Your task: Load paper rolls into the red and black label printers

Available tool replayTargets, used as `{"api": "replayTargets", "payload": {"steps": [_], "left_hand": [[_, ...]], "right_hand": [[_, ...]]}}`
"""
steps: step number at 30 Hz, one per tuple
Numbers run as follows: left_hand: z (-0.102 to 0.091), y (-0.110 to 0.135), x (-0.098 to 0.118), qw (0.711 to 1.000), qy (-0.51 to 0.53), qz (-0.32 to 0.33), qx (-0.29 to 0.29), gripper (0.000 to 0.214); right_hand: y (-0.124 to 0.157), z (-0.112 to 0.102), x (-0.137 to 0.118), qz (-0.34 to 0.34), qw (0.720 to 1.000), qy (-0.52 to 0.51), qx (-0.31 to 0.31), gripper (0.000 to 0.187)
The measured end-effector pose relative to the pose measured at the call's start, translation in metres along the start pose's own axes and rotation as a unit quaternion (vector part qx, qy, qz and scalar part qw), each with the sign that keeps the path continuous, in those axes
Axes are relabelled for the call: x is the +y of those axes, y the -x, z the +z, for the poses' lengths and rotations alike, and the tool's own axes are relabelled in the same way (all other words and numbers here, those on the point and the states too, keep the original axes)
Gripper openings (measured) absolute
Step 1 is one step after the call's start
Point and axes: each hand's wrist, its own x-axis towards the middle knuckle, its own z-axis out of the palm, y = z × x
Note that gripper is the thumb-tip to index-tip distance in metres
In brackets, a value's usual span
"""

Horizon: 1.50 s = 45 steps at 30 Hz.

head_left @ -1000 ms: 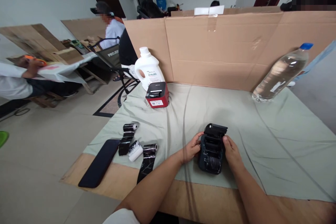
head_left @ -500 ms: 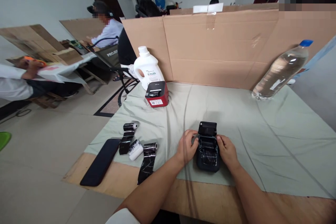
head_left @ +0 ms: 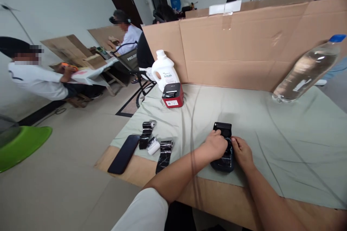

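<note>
A small black portable printer (head_left: 225,165) lies on the cloth with its lid (head_left: 226,127) flipped up at the back. My left hand (head_left: 217,145) reaches across its opening, fingers bent down near the hinge. Whatever those fingertips hold or press is hidden under the hand. Along the printer's right side, my right hand (head_left: 243,152) steadies the body, thumb near its upper edge. To the left lie a black-patterned strip on a roll (head_left: 146,135), a second such roll (head_left: 164,153) and a small white piece (head_left: 153,146) between them.
A dark phone (head_left: 124,154) lies near the table's left edge. Behind stand a red-and-black boxy device (head_left: 173,100), a white jug (head_left: 166,72) and a tilted water bottle (head_left: 307,72). A cardboard screen (head_left: 233,54) borders the back. Other people sit at the left.
My left hand has moved from the printer's left side to over its opening. My right hand stays at the right side. The camera view has swung left.
</note>
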Motion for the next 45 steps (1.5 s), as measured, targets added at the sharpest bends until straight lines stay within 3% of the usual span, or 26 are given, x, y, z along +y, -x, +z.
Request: {"api": "replayTargets", "payload": {"steps": [6,9,12,15,18,20,23,28,32,35,39,45], "left_hand": [[-0.003,-0.013,0.011,0.989,-0.132,-0.008,-0.070,0.009],[-0.014,-0.012,0.017,0.982,-0.167,-0.010,-0.083,0.023],[-0.026,-0.008,0.022,0.986,-0.135,-0.036,-0.087,0.031],[-0.042,0.006,0.021,0.997,0.012,-0.066,-0.045,0.035],[-0.064,0.038,0.008,0.982,0.173,-0.077,-0.004,0.035],[-0.082,0.068,-0.008,0.976,0.202,-0.086,-0.010,0.031],[-0.109,0.117,-0.036,0.973,0.189,-0.131,-0.019,0.031],[-0.139,0.183,-0.073,0.963,0.053,-0.261,-0.036,0.034],[-0.142,0.210,-0.087,0.947,-0.012,-0.321,-0.032,0.032],[-0.138,0.216,-0.092,0.942,-0.040,-0.333,0.006,0.024],[-0.131,0.213,-0.099,0.920,-0.112,-0.368,0.078,0.013],[-0.118,0.194,-0.120,0.877,-0.163,-0.449,0.043,0.021]], "right_hand": [[-0.001,0.000,0.003,-0.003,1.000,0.007,-0.001,0.060],[-0.001,0.000,0.003,-0.002,1.000,0.009,-0.003,0.061],[-0.001,0.000,0.005,-0.003,1.000,0.008,-0.009,0.062],[-0.001,0.000,0.005,0.000,1.000,0.010,-0.015,0.060],[-0.001,0.000,0.005,0.007,1.000,0.014,-0.016,0.058],[-0.001,0.000,0.005,0.007,1.000,0.014,-0.012,0.057],[-0.001,0.001,0.005,0.011,1.000,0.017,-0.007,0.056],[-0.002,0.002,0.006,0.011,1.000,0.022,-0.008,0.054],[-0.001,0.001,0.006,0.017,0.999,0.030,-0.008,0.053],[-0.001,0.002,0.007,0.019,0.999,0.034,-0.010,0.053],[-0.001,0.003,0.009,0.014,0.999,0.031,-0.007,0.051],[-0.001,0.003,0.009,0.001,1.000,0.029,0.002,0.049]]}}
